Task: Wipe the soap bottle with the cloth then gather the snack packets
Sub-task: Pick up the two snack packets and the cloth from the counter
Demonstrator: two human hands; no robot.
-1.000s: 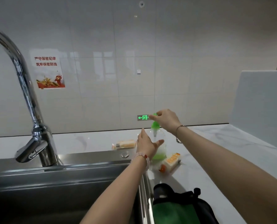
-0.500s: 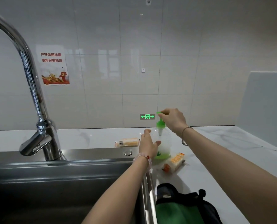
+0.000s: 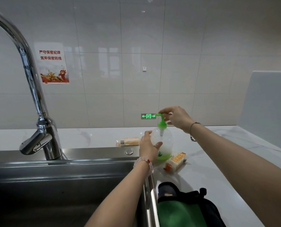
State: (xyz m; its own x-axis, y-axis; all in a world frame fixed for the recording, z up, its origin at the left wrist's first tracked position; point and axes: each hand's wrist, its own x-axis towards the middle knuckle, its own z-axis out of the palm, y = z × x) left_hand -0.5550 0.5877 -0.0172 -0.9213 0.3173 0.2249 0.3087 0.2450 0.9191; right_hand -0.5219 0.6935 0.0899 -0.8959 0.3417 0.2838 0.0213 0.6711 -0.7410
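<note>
A clear soap bottle [image 3: 166,143] with a green pump and a little green liquid stands on the white counter beside the sink. My left hand [image 3: 148,148] is wrapped around the bottle's left side. My right hand [image 3: 177,117] pinches the green pump head at the top. One snack packet [image 3: 128,141] lies behind the bottle to its left, near the sink's back rim. A second snack packet [image 3: 175,161], orange and white, lies just right of the bottle's base. A green and black cloth [image 3: 184,208] sits bunched on the counter at the front.
A steel sink [image 3: 62,185] fills the lower left, with a tall chrome faucet [image 3: 38,102] at its back. The white marble counter [image 3: 226,161] runs right to a white side panel [image 3: 270,108]. A tiled wall with a poster stands behind.
My right hand shifted slightly right on the pump head, uncovering the green pump. My left hand keeps its hold on the bottle. The camera view drifted a little.
</note>
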